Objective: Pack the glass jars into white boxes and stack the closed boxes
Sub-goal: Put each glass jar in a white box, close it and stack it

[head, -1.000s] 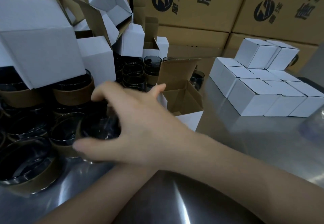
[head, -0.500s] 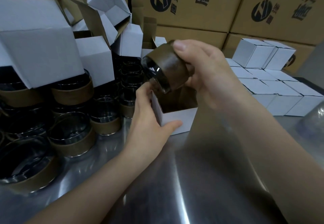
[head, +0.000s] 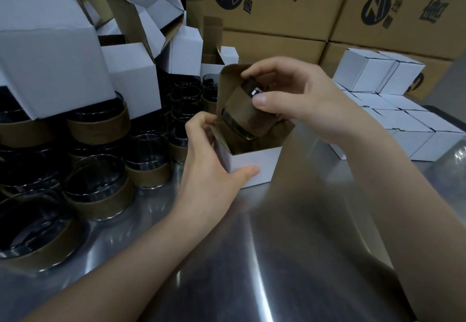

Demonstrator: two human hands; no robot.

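Note:
A dark glass jar point(head: 245, 117) with a brown paper band hangs tilted, mouth down to the left, half inside an open white box point(head: 254, 165) on the steel table. My right hand point(head: 300, 102) grips the jar by its base from above. My left hand point(head: 214, 170) holds the box's left side, thumb on the front wall and fingers at the raised brown flap point(head: 227, 87). Closed white boxes point(head: 403, 117) are stacked in rows at the right, two point(head: 378, 74) lying on top.
Several banded glass jars point(head: 98, 190) crowd the table's left side. Open empty white boxes point(head: 50, 52) are piled over them at the back left. Large brown cartons point(head: 277, 9) form a wall behind. The steel table point(head: 277, 258) runs toward me.
My right hand picked a jar from the left cluster, carried it over the open box and has lowered it into the opening. My left hand came to hold the box.

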